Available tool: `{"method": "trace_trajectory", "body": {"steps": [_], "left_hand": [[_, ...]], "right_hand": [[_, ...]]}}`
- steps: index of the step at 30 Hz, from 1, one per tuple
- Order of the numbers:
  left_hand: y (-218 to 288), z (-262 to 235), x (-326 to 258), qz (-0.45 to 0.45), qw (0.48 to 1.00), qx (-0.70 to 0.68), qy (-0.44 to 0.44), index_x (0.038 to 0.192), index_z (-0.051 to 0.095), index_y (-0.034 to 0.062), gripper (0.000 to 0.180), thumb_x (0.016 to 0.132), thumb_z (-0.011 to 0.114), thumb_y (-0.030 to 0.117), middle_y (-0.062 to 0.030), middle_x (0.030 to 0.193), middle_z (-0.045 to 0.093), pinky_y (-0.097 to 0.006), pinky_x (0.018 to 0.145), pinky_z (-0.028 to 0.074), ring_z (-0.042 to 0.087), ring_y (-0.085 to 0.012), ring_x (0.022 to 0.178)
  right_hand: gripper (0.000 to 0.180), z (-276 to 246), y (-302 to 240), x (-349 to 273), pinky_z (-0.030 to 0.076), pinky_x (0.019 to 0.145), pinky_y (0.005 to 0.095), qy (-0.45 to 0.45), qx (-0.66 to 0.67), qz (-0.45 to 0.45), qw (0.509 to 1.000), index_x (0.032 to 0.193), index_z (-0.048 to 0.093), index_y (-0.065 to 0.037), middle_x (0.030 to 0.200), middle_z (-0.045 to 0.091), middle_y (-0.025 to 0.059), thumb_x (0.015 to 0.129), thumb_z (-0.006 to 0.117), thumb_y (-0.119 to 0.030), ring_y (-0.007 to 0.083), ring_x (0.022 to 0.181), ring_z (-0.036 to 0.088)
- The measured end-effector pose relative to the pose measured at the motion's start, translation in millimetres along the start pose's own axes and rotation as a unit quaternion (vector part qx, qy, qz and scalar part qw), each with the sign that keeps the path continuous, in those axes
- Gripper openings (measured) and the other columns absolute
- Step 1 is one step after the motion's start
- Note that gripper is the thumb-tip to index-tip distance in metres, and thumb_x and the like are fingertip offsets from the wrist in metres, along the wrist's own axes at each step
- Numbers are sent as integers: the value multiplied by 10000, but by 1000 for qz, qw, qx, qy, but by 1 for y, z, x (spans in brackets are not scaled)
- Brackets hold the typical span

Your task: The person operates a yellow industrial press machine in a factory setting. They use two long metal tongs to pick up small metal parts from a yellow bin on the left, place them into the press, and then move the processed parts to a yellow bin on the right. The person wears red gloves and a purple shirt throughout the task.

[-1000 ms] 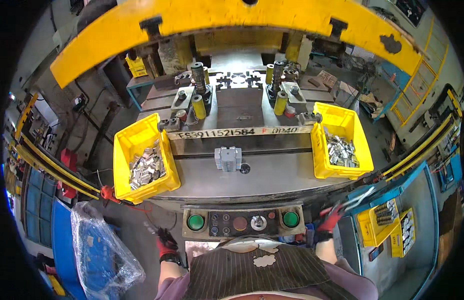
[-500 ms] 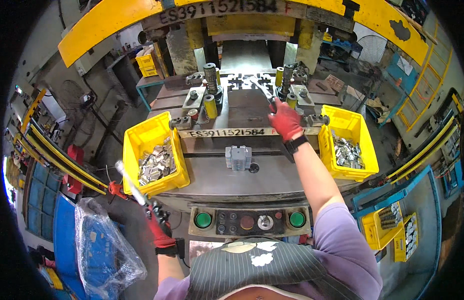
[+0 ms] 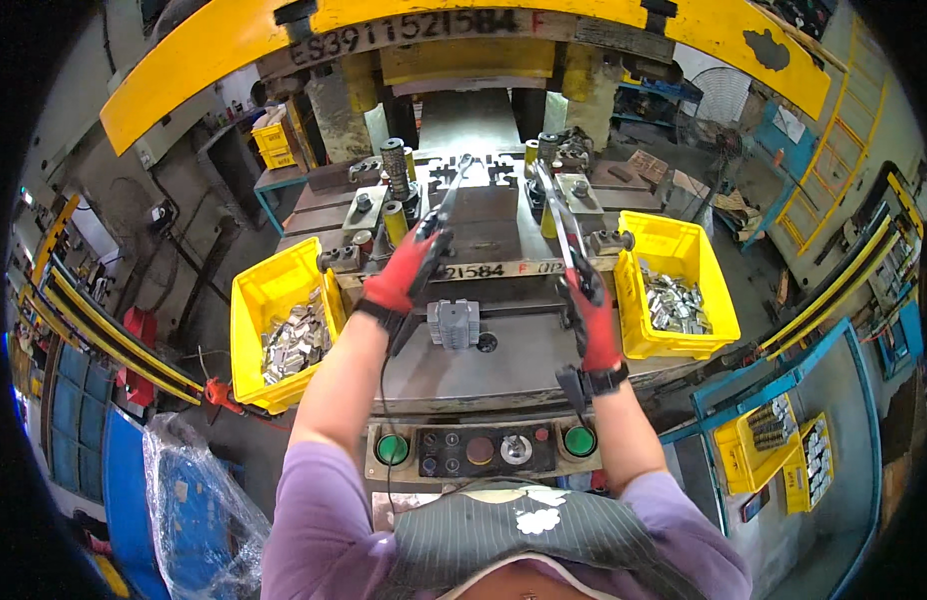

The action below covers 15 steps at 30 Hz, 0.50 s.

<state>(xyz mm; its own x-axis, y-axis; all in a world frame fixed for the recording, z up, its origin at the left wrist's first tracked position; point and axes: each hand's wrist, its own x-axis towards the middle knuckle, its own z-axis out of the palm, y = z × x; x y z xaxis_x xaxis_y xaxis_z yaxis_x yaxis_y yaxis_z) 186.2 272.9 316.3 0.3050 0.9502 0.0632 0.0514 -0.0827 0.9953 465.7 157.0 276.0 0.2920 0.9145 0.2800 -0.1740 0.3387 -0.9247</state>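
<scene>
as right hand (image 3: 588, 298) withdrew, left hand (image 3: 416, 264) advanced tool (image 3: 456, 188)

A grey wall (image 3: 896, 125) rises right of the yellow ladder (image 3: 834, 140). Left of the ladder stand a blue board (image 3: 781, 150) and, farther left, a round wire fan (image 3: 717, 97).

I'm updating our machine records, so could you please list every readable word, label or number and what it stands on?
I won't copy characters out; here is where they stand.
Upper plate: black painted characters, then a red one.
Lower plate: black and red characters, partly hidden behind the left hand.
Yellow bin at lower right: marks too small to read.
</scene>
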Motion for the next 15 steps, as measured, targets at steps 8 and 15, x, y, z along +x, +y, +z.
{"method": "trace_trajectory", "body": {"steps": [8, 15], "left_hand": [[-52, 19, 99, 10, 999, -53, 2, 910, 505, 113, 86, 854, 482, 174, 32, 662, 483, -225, 426, 369, 453, -74, 537], [27, 21, 9, 44, 961, -273, -21, 924, 545, 124, 128, 894, 475, 227, 65, 701, 493, -199, 500, 357, 445, -57, 576]], "right_hand": [[422, -122, -17, -118, 420, 777, 219, 116, -116, -6, 986, 1162, 470, -6, 1027, 540, 40, 760, 581, 61, 93, 897, 504], [426, -174, -38, -138, 409, 845, 264, 257, -228, -61, 937, 1179, 450, 8, 1020, 574, 73, 779, 595, -10, 133, 930, 541]]}}
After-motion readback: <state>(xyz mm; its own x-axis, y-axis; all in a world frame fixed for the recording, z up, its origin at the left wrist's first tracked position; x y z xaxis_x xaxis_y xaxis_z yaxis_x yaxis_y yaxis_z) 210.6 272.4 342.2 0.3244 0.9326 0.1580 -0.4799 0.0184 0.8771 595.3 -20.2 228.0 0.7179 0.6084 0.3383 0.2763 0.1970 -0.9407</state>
